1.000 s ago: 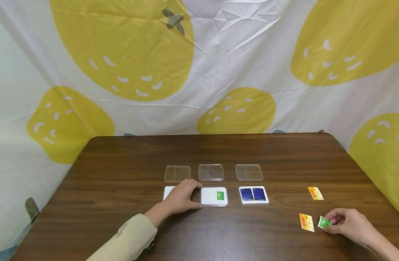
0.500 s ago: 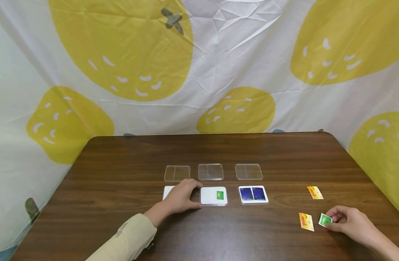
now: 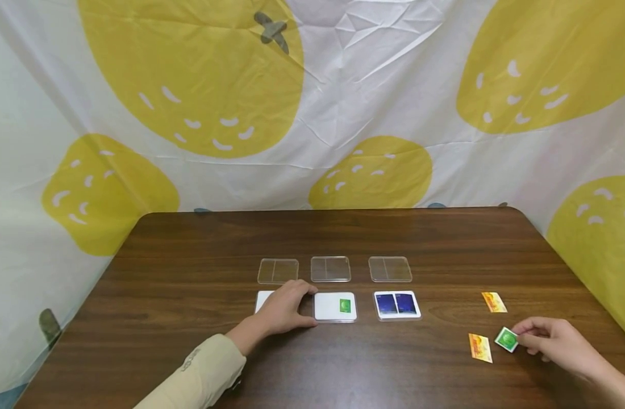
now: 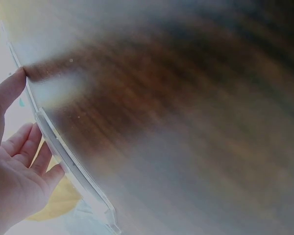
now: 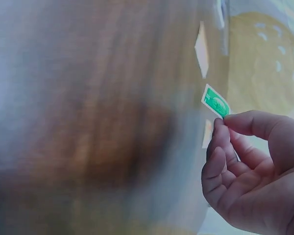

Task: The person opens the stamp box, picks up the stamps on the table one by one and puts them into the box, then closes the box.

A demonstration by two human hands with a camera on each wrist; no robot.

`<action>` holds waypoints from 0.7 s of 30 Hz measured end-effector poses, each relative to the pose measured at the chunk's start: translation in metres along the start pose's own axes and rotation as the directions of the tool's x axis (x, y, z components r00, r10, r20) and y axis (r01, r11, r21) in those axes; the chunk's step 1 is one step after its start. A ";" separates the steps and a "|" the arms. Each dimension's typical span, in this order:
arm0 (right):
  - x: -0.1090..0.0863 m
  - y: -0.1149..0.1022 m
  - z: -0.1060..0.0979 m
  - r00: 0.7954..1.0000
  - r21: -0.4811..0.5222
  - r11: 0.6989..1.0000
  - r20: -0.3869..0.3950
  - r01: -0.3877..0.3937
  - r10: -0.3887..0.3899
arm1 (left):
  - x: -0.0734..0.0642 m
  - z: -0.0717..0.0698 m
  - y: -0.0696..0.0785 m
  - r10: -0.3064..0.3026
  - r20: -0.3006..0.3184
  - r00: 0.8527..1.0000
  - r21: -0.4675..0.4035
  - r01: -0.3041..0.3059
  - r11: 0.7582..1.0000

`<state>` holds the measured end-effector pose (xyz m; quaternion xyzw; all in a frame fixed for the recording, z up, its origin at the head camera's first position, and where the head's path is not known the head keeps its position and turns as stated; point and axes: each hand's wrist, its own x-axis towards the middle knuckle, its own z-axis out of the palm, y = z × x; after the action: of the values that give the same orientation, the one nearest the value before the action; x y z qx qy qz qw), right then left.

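fingers of the right hand [image 3: 560,345] pinch a green stamp [image 3: 506,339] by 1 corner, well to the right of the middle case [image 3: 325,308] and a little nearward of it; which way its long axis runs, i cannot tell. the right hand is the nearer. thumb and 1 finger of the left hand [image 3: 284,308] grip the middle case's left side. since 0.5 s ago, the green stamp has turned more cornerwise to the middle case; the left hand looks unmoved.

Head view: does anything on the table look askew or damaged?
The two orange slips lie loose and skewed on the table, unlike the blue slips, set neatly side by side. No visible damage.
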<state>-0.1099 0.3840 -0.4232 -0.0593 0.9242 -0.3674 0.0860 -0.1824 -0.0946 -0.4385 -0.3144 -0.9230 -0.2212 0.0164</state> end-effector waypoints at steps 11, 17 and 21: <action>0.027 -0.042 0.009 0.996 0.057 0.994 0.011 0.092 -0.093 | 0.000 0.000 0.001 -0.008 0.008 1.000 -0.002 0.008 1.000; 0.048 -0.079 0.025 0.989 0.099 0.987 0.069 0.127 -0.134 | 0.000 0.000 0.002 -0.020 0.014 1.000 -0.009 0.020 1.000; 0.062 -0.099 0.038 0.983 0.134 0.979 0.083 0.155 -0.166 | 0.000 -0.001 0.002 -0.030 0.014 0.999 -0.017 0.031 0.999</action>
<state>-0.1581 0.2762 -0.3889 -0.1454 0.8861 -0.4278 0.1030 -0.1815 -0.0930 -0.4366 -0.3019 -0.9258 -0.2272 0.0038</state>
